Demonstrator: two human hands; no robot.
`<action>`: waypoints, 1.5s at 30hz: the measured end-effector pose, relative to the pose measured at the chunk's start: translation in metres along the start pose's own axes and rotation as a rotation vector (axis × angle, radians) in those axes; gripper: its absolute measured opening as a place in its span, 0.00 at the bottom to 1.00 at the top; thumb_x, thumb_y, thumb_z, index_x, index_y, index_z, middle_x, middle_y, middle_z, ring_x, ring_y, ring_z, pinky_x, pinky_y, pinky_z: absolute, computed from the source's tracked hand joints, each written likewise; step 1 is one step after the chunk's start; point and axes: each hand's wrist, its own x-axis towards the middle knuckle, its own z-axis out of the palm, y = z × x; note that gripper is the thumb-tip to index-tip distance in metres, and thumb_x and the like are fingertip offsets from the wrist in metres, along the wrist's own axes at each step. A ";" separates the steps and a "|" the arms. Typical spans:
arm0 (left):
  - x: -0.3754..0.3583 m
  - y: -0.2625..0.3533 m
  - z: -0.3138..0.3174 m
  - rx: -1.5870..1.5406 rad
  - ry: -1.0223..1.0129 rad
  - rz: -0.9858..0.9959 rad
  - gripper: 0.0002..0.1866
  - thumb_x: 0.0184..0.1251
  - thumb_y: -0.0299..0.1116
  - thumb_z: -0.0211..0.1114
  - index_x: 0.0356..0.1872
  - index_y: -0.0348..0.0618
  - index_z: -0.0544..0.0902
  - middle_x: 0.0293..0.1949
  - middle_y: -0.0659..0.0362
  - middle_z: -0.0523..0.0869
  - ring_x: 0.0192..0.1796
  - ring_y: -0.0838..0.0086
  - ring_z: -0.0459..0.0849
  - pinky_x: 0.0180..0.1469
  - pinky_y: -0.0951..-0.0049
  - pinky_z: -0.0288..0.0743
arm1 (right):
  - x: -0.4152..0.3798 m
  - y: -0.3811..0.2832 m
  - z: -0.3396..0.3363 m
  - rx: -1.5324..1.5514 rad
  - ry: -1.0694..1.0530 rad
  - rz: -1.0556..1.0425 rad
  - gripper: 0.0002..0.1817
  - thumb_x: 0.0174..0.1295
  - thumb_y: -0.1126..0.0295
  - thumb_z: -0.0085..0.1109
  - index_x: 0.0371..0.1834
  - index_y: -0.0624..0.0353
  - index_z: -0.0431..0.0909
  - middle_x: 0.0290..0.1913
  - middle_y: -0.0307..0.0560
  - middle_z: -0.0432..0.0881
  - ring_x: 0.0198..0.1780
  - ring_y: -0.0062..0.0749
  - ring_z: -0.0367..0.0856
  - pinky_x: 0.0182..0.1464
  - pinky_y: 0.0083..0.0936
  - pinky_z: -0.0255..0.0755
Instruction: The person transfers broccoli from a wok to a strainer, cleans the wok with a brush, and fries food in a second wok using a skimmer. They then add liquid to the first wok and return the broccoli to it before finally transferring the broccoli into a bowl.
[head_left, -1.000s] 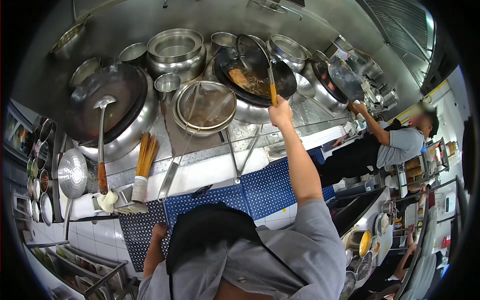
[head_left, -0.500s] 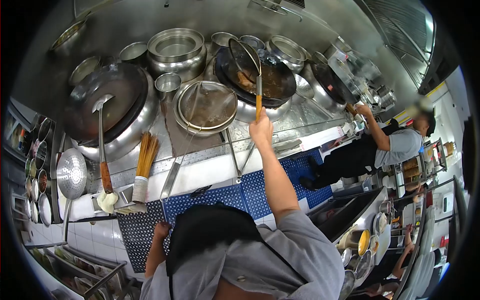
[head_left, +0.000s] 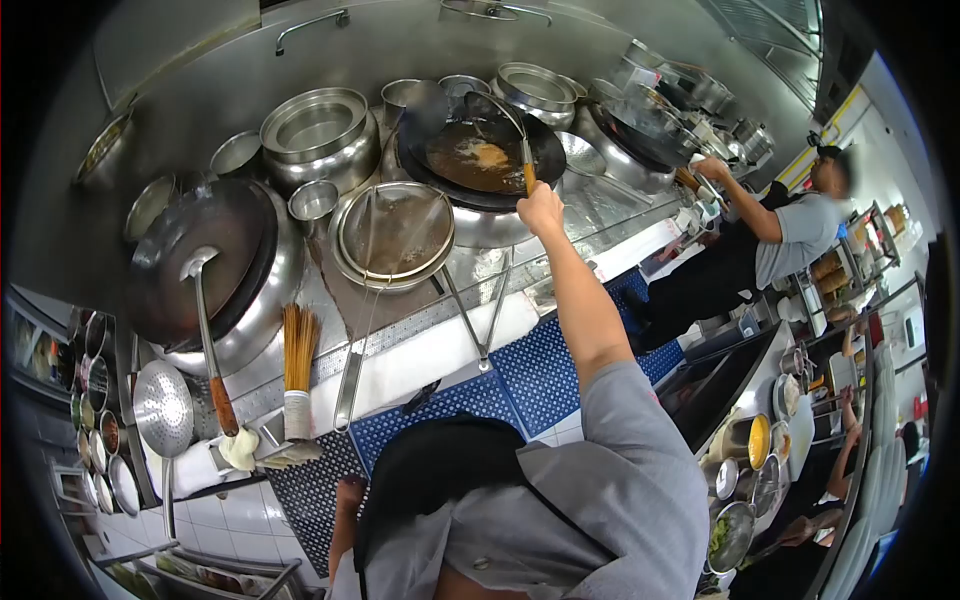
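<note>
My right hand (head_left: 541, 208) grips the wooden handle of a ladle (head_left: 527, 152), whose head is over the middle wok (head_left: 545, 165). Dark liquid and a light brown piece of food (head_left: 485, 154) lie in that wok. Down at my side hangs my left hand (head_left: 349, 492), small and dark, its fingers too unclear to read. Two stacked strainers (head_left: 440, 250) rest on a pot left of the wok. A bamboo brush (head_left: 299, 370) stands at the counter's front edge.
A large wok (head_left: 165, 300) with a ladle (head_left: 204, 330) sits at left, beside a perforated skimmer (head_left: 163, 410). Metal pots (head_left: 315, 130) line the back. A co-worker (head_left: 790, 230) stands at right near another wok. White cloth (head_left: 400, 370) covers the front edge.
The camera view has shifted. The ladle's head has swung away from over the food, which now shows more fully. My right hand still holds its handle.
</note>
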 end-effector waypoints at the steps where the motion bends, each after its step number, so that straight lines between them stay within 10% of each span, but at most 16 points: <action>1: 0.000 0.003 0.005 -0.050 0.011 -0.105 0.10 0.53 0.34 0.68 0.31 0.37 0.87 0.30 0.50 0.88 0.34 0.65 0.87 0.39 0.66 0.78 | 0.004 0.004 0.003 0.015 -0.025 0.029 0.15 0.52 0.74 0.53 0.44 0.66 0.79 0.37 0.65 0.85 0.38 0.56 0.86 0.43 0.44 0.80; 5: 0.013 -0.027 0.017 -0.113 0.005 -0.126 0.09 0.55 0.33 0.66 0.31 0.38 0.88 0.29 0.51 0.89 0.34 0.64 0.87 0.38 0.65 0.78 | -0.011 -0.008 -0.017 0.147 -0.153 0.122 0.16 0.52 0.74 0.52 0.44 0.64 0.81 0.32 0.61 0.86 0.30 0.48 0.87 0.32 0.39 0.81; 6: 0.024 -0.055 0.017 0.280 0.001 0.565 0.09 0.59 0.34 0.62 0.30 0.41 0.88 0.28 0.51 0.88 0.33 0.61 0.87 0.37 0.64 0.78 | -0.013 -0.008 -0.019 0.166 -0.148 0.115 0.16 0.52 0.73 0.52 0.45 0.63 0.81 0.32 0.61 0.85 0.30 0.48 0.87 0.33 0.39 0.81; 10: 0.021 -0.036 0.007 -0.143 -0.086 0.056 0.11 0.62 0.36 0.59 0.27 0.42 0.86 0.27 0.51 0.86 0.29 0.62 0.85 0.33 0.65 0.76 | -0.021 0.001 -0.011 0.119 -0.109 0.045 0.20 0.52 0.72 0.52 0.51 0.58 0.80 0.34 0.61 0.86 0.35 0.51 0.87 0.41 0.41 0.80; 15: 0.009 0.058 -0.034 -0.090 -0.035 -0.029 0.12 0.62 0.37 0.62 0.31 0.39 0.87 0.26 0.54 0.86 0.25 0.70 0.81 0.31 0.69 0.74 | -0.066 -0.036 -0.013 0.134 -0.085 0.145 0.33 0.52 0.70 0.53 0.67 0.49 0.72 0.51 0.64 0.83 0.57 0.59 0.79 0.61 0.44 0.70; 19: 0.023 0.084 -0.045 -0.382 -0.326 -0.060 0.17 0.66 0.42 0.64 0.45 0.37 0.86 0.35 0.58 0.88 0.32 0.76 0.83 0.35 0.73 0.75 | -0.102 -0.037 0.034 0.233 -0.029 0.065 0.39 0.51 0.70 0.57 0.73 0.54 0.63 0.46 0.66 0.84 0.51 0.59 0.82 0.56 0.46 0.73; 24: -0.006 0.256 -0.111 -0.982 -0.426 -0.099 0.28 0.74 0.52 0.54 0.52 0.32 0.82 0.44 0.51 0.88 0.48 0.68 0.86 0.46 0.70 0.80 | -0.139 -0.044 0.055 0.295 -0.190 0.003 0.47 0.53 0.67 0.65 0.78 0.57 0.53 0.46 0.66 0.83 0.51 0.57 0.82 0.57 0.41 0.74; 27: -0.015 0.340 -0.145 -1.374 -0.446 -0.020 0.28 0.75 0.51 0.52 0.53 0.29 0.79 0.42 0.50 0.88 0.47 0.65 0.86 0.46 0.67 0.80 | -0.147 -0.047 0.052 0.260 -0.320 0.031 0.47 0.54 0.61 0.69 0.77 0.55 0.56 0.52 0.65 0.82 0.54 0.55 0.82 0.58 0.39 0.72; 30: -0.010 0.368 -0.152 -1.316 -0.384 0.078 0.24 0.76 0.47 0.53 0.53 0.31 0.79 0.38 0.52 0.87 0.43 0.67 0.86 0.46 0.67 0.81 | -0.185 -0.060 0.032 0.199 0.244 -0.618 0.19 0.61 0.64 0.63 0.52 0.63 0.79 0.37 0.63 0.83 0.35 0.59 0.80 0.43 0.45 0.74; 31: -0.009 0.373 -0.150 -1.221 -0.358 0.108 0.24 0.75 0.46 0.53 0.52 0.31 0.79 0.37 0.53 0.86 0.40 0.68 0.85 0.44 0.68 0.80 | -0.212 -0.088 -0.006 0.416 -0.331 -0.294 0.16 0.63 0.60 0.61 0.40 0.64 0.83 0.30 0.60 0.83 0.30 0.61 0.79 0.37 0.45 0.74; 32: -0.010 0.376 -0.148 -1.123 -0.335 0.136 0.23 0.74 0.46 0.54 0.52 0.32 0.79 0.36 0.54 0.85 0.38 0.69 0.84 0.42 0.68 0.80 | -0.231 -0.084 0.009 0.508 -0.479 -0.291 0.21 0.65 0.53 0.60 0.34 0.65 0.84 0.27 0.53 0.83 0.27 0.51 0.80 0.32 0.39 0.73; 35: -0.014 0.387 -0.136 -0.938 -0.317 0.263 0.16 0.74 0.41 0.57 0.44 0.35 0.81 0.29 0.60 0.82 0.30 0.75 0.80 0.34 0.73 0.75 | -0.298 -0.111 0.000 0.988 -1.204 0.243 0.25 0.66 0.52 0.61 0.53 0.64 0.77 0.38 0.46 0.82 0.30 0.28 0.80 0.29 0.30 0.75; 39: -0.022 0.384 -0.140 -0.987 -0.321 0.486 0.22 0.79 0.45 0.50 0.39 0.34 0.81 0.29 0.59 0.82 0.27 0.77 0.78 0.34 0.76 0.73 | -0.318 -0.121 -0.027 1.407 -1.124 0.468 0.20 0.68 0.69 0.58 0.60 0.62 0.67 0.44 0.48 0.81 0.42 0.31 0.83 0.41 0.29 0.81; 45: 0.018 0.388 -0.134 -0.940 -0.435 0.518 0.22 0.78 0.45 0.50 0.38 0.33 0.82 0.31 0.59 0.82 0.31 0.78 0.78 0.35 0.76 0.72 | -0.229 -0.120 -0.085 1.470 -1.072 0.289 0.18 0.68 0.68 0.56 0.58 0.60 0.71 0.30 0.36 0.78 0.26 0.22 0.76 0.27 0.21 0.73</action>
